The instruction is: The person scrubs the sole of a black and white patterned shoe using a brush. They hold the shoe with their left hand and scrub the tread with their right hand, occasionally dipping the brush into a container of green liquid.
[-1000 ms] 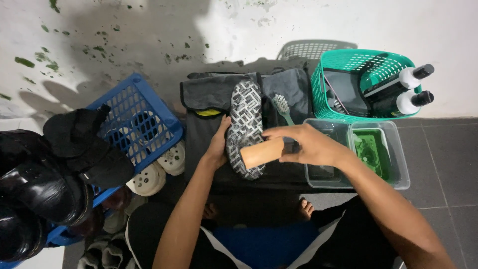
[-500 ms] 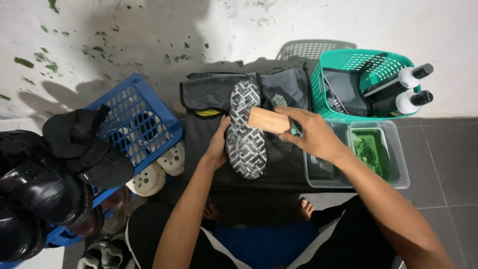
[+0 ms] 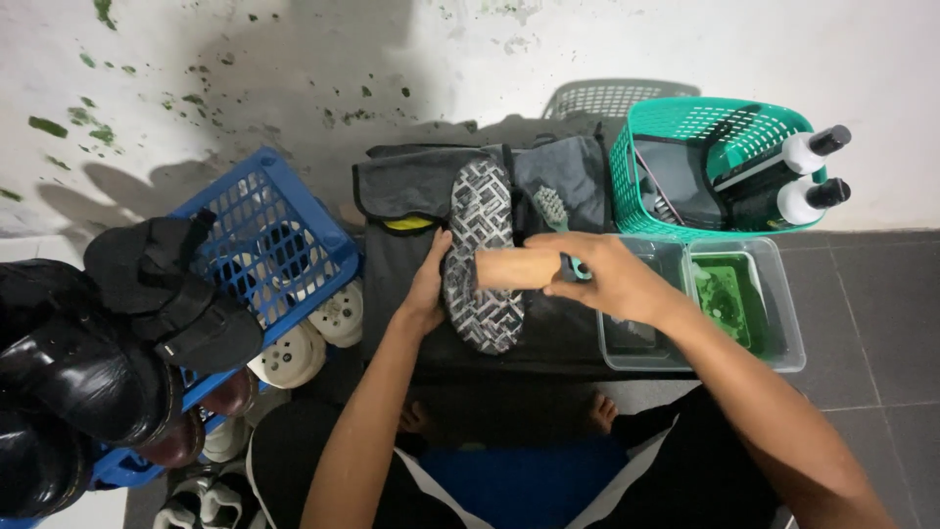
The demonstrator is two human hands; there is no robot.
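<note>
A shoe [image 3: 482,257] lies sole up on a dark grey cloth [image 3: 431,186], its tread patterned grey and white. My left hand [image 3: 429,281] grips the shoe's left side. My right hand [image 3: 599,276] holds a wooden-backed brush [image 3: 517,269] flat across the middle of the sole. A second small brush with pale bristles [image 3: 554,208] lies on the cloth just beyond my right hand.
A blue crate [image 3: 266,245] with shoes and black boots [image 3: 69,372] stands at the left. A clear tub [image 3: 783,323] holding green liquid sits right of the cloth. Behind it a teal basket [image 3: 636,186] carries two white bottles [image 3: 809,174]. A white stained wall is ahead.
The brush moved from low on the sole up toward its top, then back down to the middle. My left hand kept its hold on the shoe.
</note>
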